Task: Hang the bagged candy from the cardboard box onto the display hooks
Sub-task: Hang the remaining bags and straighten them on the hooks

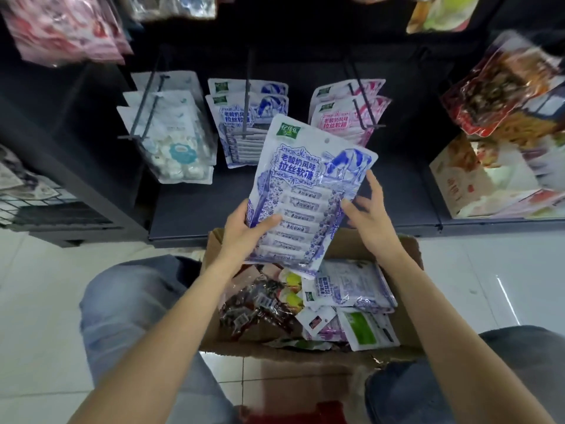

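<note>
My left hand (247,232) grips a blue-and-white candy bag (305,191) by its lower left edge and holds it upright above the cardboard box (409,249). My right hand (368,214) is at the bag's right edge, fingers spread and relaxed, thumb touching the side. The bag's hang hole is at its top. Behind it a display hook (247,99) carries matching blue bags (241,130). A hook (362,99) to the right carries pink bags (342,117). More bagged candy (351,289) lies in the box.
White bags (174,142) hang on a left hook. Red snack bags (507,84) and boxes (477,182) fill the right shelf. Pink bags (61,29) hang upper left. My knees flank the box on the white tile floor (36,286). A dark base shelf (275,209) lies under the hooks.
</note>
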Demonstrator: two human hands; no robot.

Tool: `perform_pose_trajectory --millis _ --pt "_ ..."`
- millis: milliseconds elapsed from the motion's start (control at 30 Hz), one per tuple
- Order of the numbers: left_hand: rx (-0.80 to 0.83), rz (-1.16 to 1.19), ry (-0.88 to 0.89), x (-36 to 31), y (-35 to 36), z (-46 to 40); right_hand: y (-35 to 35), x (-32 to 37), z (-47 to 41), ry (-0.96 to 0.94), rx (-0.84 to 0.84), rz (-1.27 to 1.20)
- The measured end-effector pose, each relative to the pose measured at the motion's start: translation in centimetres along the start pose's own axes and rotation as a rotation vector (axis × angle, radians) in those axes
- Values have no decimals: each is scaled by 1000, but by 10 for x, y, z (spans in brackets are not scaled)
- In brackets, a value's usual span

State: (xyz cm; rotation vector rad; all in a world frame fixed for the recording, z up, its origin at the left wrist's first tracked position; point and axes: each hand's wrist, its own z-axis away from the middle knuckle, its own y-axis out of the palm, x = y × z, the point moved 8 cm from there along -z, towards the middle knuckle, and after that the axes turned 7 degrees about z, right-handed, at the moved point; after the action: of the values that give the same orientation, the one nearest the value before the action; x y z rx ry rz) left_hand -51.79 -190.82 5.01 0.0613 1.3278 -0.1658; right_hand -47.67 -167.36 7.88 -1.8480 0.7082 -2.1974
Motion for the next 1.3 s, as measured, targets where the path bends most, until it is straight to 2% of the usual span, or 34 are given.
perform_pose_trajectory --millis 100,167,267,367,433,500,567,667,800,1000,1300 --pt "-61 26 168 -22 -14 -4 12 34 -24 -64 -100 -181" --pt "-129 -64 215 -35 -30 -16 16 62 -39 -141 -132 -265" --pt "-242 -203 254 -45 -62 -37 29 85 -56 -235 -131 -133" --pt "-199 -158 349 -49 -80 -43 50 74 -59 -276 -135 32" --pt "-162 -130 355 -46 -82 -46 65 57 -64 -231 -133 77" --pt "-195 -105 247 -32 -89 -58 77 43 -77 -140 -138 76" --pt "-235 -21 111 -17 -98 -75 92 32 -95 -14 -101 12" --pt "-331 11 24 -10 -114 -96 113 28 -114 141 -27 -162" --pt "-364 -17 26 -16 -121 -118 120 34 -128 210 -9 -206" --pt "-325 -146 57 -18 -107 -136 118 16 -131 389 -83 -236" --pt "-418 -54 110 -10 -110 -144 120 11 -139 410 -87 -254"
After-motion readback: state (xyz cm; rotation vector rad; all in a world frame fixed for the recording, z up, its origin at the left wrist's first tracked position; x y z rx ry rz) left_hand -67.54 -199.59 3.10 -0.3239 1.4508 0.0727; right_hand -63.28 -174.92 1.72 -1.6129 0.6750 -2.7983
